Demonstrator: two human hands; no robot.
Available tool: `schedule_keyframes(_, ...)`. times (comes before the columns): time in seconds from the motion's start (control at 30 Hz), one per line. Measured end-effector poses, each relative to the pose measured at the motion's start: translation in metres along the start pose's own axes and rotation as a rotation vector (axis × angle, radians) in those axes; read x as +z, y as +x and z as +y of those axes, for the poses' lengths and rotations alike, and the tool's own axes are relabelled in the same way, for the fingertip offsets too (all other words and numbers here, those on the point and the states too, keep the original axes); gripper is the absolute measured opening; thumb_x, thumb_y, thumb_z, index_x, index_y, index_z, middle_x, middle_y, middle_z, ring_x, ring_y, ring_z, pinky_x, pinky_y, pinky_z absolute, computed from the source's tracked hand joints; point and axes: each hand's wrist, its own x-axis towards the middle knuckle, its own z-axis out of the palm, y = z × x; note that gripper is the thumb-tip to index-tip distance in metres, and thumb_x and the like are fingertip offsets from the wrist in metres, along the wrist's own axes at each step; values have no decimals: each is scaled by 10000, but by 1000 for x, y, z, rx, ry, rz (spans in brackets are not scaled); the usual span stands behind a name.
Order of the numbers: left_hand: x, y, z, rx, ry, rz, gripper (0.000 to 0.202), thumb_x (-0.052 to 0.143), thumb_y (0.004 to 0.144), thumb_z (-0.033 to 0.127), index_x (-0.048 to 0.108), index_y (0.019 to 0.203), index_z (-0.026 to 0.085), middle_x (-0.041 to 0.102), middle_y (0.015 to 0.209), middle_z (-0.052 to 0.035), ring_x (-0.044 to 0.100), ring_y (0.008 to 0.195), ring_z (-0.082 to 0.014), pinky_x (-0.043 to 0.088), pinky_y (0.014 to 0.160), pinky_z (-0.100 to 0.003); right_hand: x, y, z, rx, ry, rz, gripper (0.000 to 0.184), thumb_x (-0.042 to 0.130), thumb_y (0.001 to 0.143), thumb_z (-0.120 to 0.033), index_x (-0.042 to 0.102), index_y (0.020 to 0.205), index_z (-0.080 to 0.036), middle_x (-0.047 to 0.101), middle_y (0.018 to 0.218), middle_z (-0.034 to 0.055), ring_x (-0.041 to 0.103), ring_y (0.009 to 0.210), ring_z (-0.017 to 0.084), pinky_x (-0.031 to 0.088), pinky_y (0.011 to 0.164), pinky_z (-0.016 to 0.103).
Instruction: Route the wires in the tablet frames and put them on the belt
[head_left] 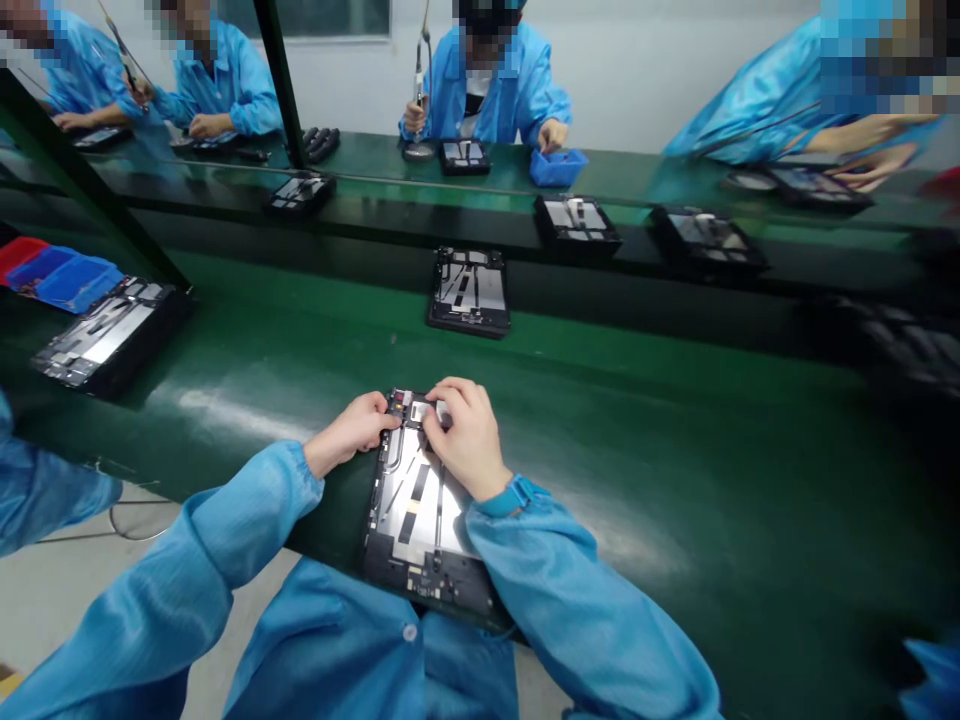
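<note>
An opened tablet [412, 492] with its bare silver inside facing up lies on the green table in front of me, its lower end near the table's edge. With thumb on top and fingers curled at the side, my left hand [358, 422] grips the tablet's far left corner. My right hand [469, 440] rests over the far end of the tablet, thumb and fingers bent together beside a pale rectangular part [418, 410]. Whatever lies between those fingertips is hidden.
Farther up the green table [675, 450] lies a second opened tablet [471, 290]. Stacked tablets [112, 335] and blue bins [75, 282] stand at the left. More tablets [577, 222] sit on the dark ledge ahead, with co-workers in blue smocks behind it. A green post [90, 180] slants at the left.
</note>
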Motion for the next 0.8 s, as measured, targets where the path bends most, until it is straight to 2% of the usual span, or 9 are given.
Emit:
schedule_keyframes(0.13,-5,-5,-3,11,-9,-36,252,598,814,199,352,779,235,338,489,118,309,329,-51,117,356,-176,-19,-14,23,68,-34,80,27,546,828,-187,561,845,-203,587,894,66,541,881,231,436,795,345)
schedule_keyframes(0.2,-10,-11,-7,-3,-8,-95,241,605,815,232,365,793,233,381,530,108,328,350,-52,128,366,-179,-29,-24,37,164,-58,92,97,550,845,-255,514,765,-213,552,744,28,537,743,202,418,700,308)
schedule_keyframes(0.27,-13,-19,-12,-4,59,-103,225,616,806,264,393,814,228,424,570,94,351,376,-59,163,379,-185,-37,-33,48,266,-90,11,241,537,885,-353,489,689,-221,512,616,-5,508,604,170,369,607,280)
schedule_keyframes(0.33,-13,-28,-18,72,204,-31,209,639,794,298,464,873,215,490,623,66,420,437,-81,248,417,-196,-44,-40,55,319,-169,-146,405,478,936,-457,498,609,-219,508,538,1,491,529,162,306,549,283)
schedule_keyframes(0.43,-7,-41,-23,278,422,88,293,662,790,356,584,1023,197,593,750,-8,552,640,-155,395,562,-239,-48,-45,57,278,-316,-331,583,389,971,-545,536,513,-214,552,514,54,517,523,184,248,536,309)
schedule_keyframes(0.53,-1,-49,-23,398,478,158,342,636,812,350,640,1115,192,625,945,-76,586,824,-211,465,725,-295,-43,-45,53,214,-346,-372,627,383,971,-570,549,485,-211,563,515,69,525,540,191,242,549,317)
schedule_keyframes(0.6,0,-50,-17,432,390,157,428,600,841,320,592,1253,205,618,1130,-99,594,963,-223,481,840,-316,-38,-45,50,185,-317,-355,618,380,975,-569,543,501,-207,561,528,59,514,555,185,255,568,315)
schedule_keyframes(0.7,-8,-45,-1,454,186,76,579,589,860,311,450,1412,209,581,1316,-93,558,1169,-226,454,980,-307,-31,-45,46,130,-210,-331,546,393,986,-549,560,605,-195,582,595,39,512,623,181,287,628,312)
schedule_keyframes(0.8,-37,-33,20,349,137,35,678,661,804,357,439,1419,176,645,1239,-107,625,1077,-239,515,890,-307,-28,-45,43,97,-52,-352,428,416,1006,-487,609,759,-196,637,704,20,533,721,178,302,703,317)
